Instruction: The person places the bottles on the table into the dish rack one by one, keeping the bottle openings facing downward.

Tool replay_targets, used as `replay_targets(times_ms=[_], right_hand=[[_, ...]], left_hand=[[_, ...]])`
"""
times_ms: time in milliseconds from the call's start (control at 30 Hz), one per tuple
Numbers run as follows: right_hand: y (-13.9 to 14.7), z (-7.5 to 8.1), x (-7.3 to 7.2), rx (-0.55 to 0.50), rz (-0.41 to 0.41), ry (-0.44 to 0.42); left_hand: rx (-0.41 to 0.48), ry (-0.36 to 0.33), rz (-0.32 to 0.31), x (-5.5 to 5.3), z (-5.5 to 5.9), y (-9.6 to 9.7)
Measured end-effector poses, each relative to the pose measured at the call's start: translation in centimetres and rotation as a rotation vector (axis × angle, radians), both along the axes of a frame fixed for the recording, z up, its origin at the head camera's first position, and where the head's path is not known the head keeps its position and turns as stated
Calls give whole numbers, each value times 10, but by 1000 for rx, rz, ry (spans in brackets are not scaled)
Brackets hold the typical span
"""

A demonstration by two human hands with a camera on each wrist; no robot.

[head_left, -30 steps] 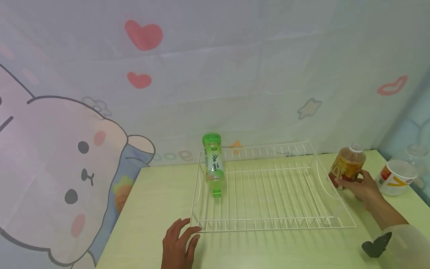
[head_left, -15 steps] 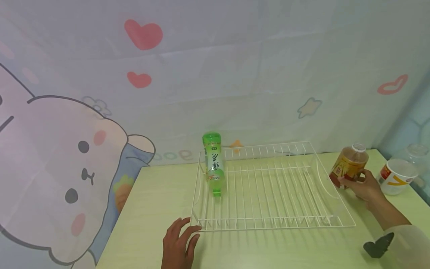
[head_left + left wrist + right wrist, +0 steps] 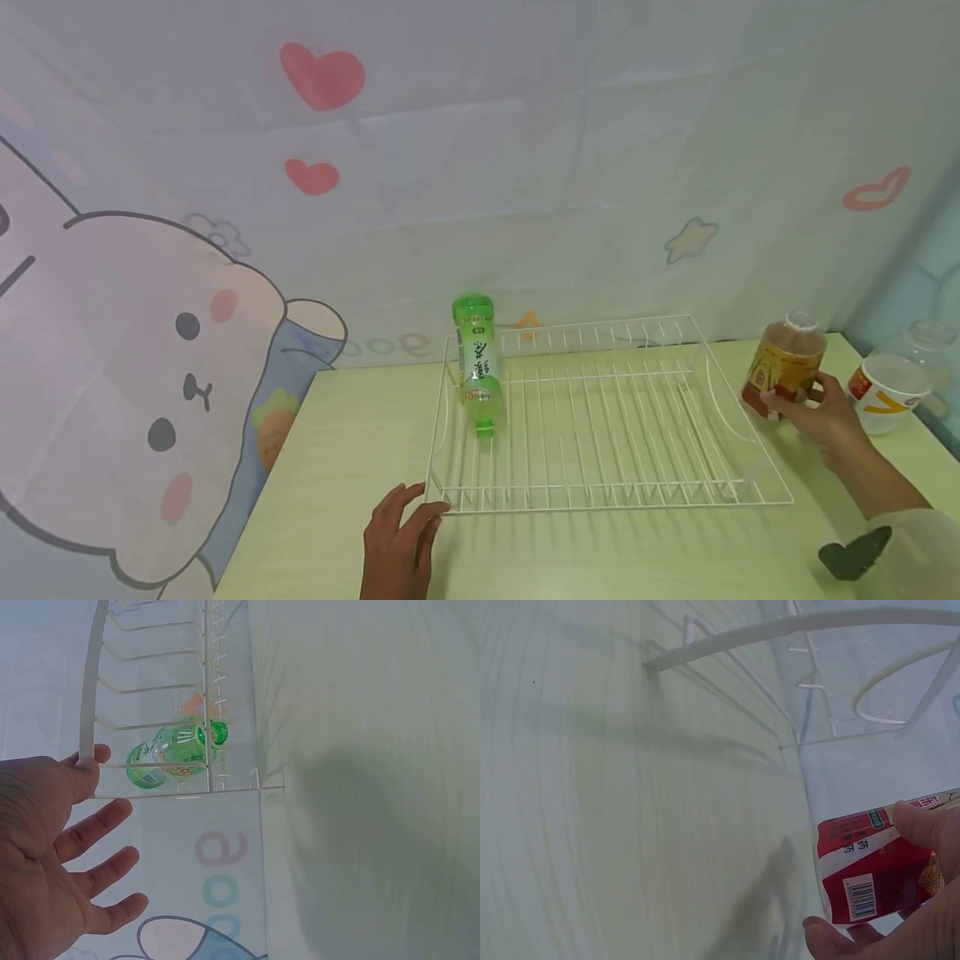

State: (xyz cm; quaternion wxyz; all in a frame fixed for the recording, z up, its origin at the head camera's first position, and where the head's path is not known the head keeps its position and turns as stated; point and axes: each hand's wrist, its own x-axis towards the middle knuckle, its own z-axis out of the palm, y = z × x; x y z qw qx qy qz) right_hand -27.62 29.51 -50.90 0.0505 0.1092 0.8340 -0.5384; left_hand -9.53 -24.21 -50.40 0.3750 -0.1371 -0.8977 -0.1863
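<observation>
A white wire dish rack stands on the table. My left hand pinches its front left corner between thumb and forefinger, while the other fingers spread loose in the left wrist view. Inside the rack's left end, a green tea bottle leans with its cap end down toward me. To the right of the rack, my right hand grips a drink bottle with a red and yellow label. The right wrist view shows that bottle's red label with a barcode; its base looks raised off the table.
Beside my right hand stands a white tub with a yellow mark, in front of a clear jar at the right edge. A printed curtain hangs behind the pale table.
My right hand and the drink bottle have shifted slightly to the right, and the bottle has risen a little. The left hand stays at the rack's corner; the green tea bottle has not moved.
</observation>
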Motion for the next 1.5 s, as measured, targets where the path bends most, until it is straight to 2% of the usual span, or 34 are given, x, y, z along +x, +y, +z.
replay_targets(times_ms=[133, 467, 800, 1000, 1100, 1333, 1500], right_hand=[[0, 5, 4, 17, 11, 42], [-3, 22, 10, -36, 42, 114], [-16, 40, 15, 52, 22, 243], [-29, 54, 19, 117, 29, 317], [-38, 63, 23, 197, 28, 387], [-58, 79, 34, 368, 39, 667], [-72, 88, 40, 454, 35, 771]], left_hand=[[-1, 10, 2, 0, 0, 0], [19, -13, 5, 1, 1, 2], [30, 11, -5, -2, -1, 1], [65, -35, 5, 0, -1, 3], [82, -60, 19, 0, 0, 4], [98, -104, 65, -2, 9, 8], [109, -153, 77, -4, 19, 15]])
